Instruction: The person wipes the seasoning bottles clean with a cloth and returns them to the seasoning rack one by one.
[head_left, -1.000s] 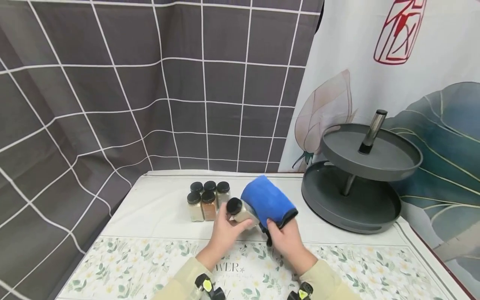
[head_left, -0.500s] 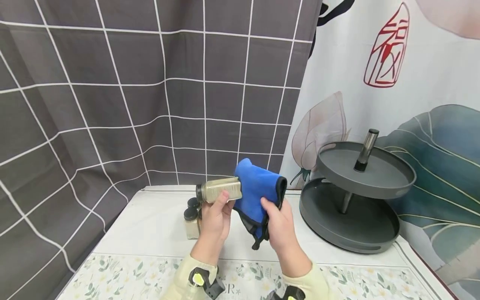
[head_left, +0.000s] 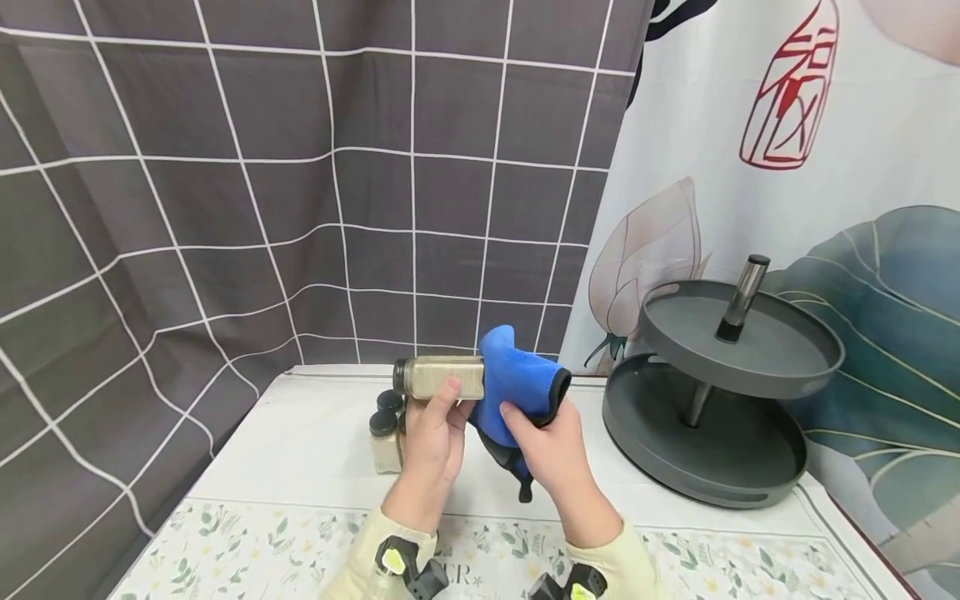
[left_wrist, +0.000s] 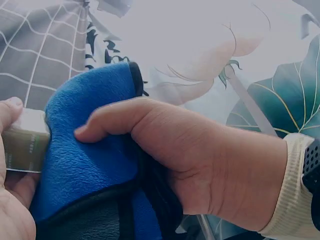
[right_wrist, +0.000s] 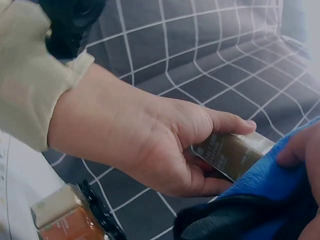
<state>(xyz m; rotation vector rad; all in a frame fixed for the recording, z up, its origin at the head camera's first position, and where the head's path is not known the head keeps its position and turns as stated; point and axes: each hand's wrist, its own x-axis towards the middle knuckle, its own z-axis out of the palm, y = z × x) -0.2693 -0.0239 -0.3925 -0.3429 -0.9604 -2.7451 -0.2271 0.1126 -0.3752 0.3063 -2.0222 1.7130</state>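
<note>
My left hand (head_left: 433, 446) grips a clear spice jar (head_left: 442, 377) filled with pale powder, its black cap pointing left. The jar lies on its side in the air, above the table. A blue cloth (head_left: 517, 383) with black edging is bunched in my right hand (head_left: 551, 442), thumb on top. The cloth presses against the base end of the jar. In the left wrist view the cloth (left_wrist: 90, 150) covers the jar's end; the right wrist view shows the left thumb along the jar (right_wrist: 227, 155).
Behind my left hand stand several black-capped spice jars (head_left: 386, 446), partly hidden; one with orange contents (right_wrist: 72, 225) shows in the right wrist view. A two-tier grey round rack (head_left: 705, 475) stands at the right of the table. A dark grid curtain (head_left: 375, 192) hangs behind.
The jar has been raised from low over the table and turned to lie level, cap left. The cloth has moved from beside it onto its base end. Over the last half second it shifts slightly.
</note>
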